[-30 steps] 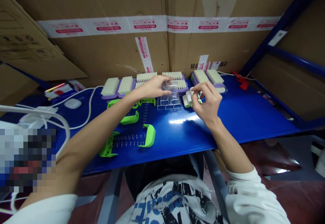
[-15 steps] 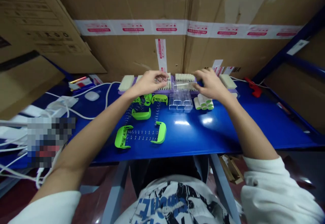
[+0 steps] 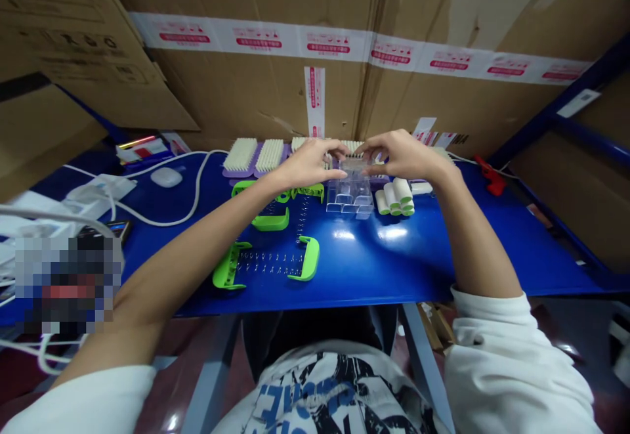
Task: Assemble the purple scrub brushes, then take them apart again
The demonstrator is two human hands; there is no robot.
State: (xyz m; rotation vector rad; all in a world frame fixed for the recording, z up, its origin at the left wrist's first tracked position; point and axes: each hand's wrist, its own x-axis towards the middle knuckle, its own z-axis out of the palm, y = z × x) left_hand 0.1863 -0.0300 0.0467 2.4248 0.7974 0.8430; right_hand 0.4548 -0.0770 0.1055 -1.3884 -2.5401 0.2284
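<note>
Several clear plastic boxes (image 3: 349, 199) are stacked at the middle of the blue table. At the top of the stack, my left hand (image 3: 319, 160) and my right hand (image 3: 388, 153) face each other with curved fingers, one on each side of a clear box (image 3: 353, 167). Thumbs and fingertips are at its edges. Behind my hands stands a row of purple brushes with pale bristles (image 3: 241, 155). White rolls with green ends (image 3: 395, 197) lie piled right of the boxes. Green plastic pieces (image 3: 309, 258) and small metal hooks (image 3: 270, 263) are laid out on the left.
A white mouse (image 3: 166, 176) and white cables (image 3: 197, 197) lie on the left, near a power strip (image 3: 101, 194). A red tool (image 3: 491, 175) is at the far right. Cardboard (image 3: 256, 92) rises behind the table (image 3: 384, 263).
Both hands have moved inward, closer to each other, and now meet the clear box at the top of the stack. The camera view has shifted slightly.
</note>
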